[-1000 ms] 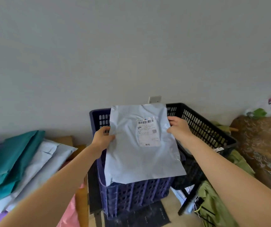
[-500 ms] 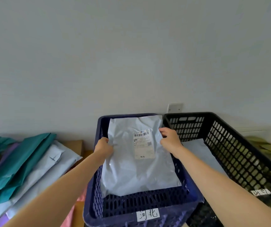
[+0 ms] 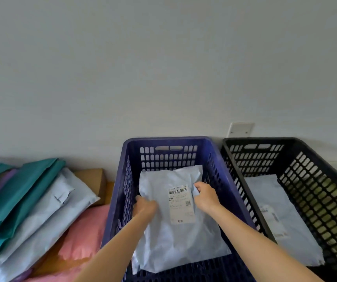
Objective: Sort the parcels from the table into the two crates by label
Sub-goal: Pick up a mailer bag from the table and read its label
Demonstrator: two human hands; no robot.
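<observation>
A pale blue-grey parcel (image 3: 175, 241) with a white barcode label (image 3: 180, 203) lies inside the blue crate (image 3: 120, 184), low near its floor. My left hand (image 3: 145, 206) grips the parcel's left edge. My right hand (image 3: 206, 197) pinches its right edge beside the label. To the right stands the black crate (image 3: 314, 180), holding one pale parcel (image 3: 281, 226) with its own label. More parcels wait on the table at the left: teal ones (image 3: 16, 192), pale ones (image 3: 47, 216) and pink ones (image 3: 86, 231).
A brown cardboard box (image 3: 94, 178) sits behind the pile against the white wall. A white wall plate (image 3: 241, 129) is above the gap between the two crates, which stand side by side touching.
Both hands have lowered the pale parcel from above the blue crate's rim down into the crate. The view has tilted down and closer over both crates.
</observation>
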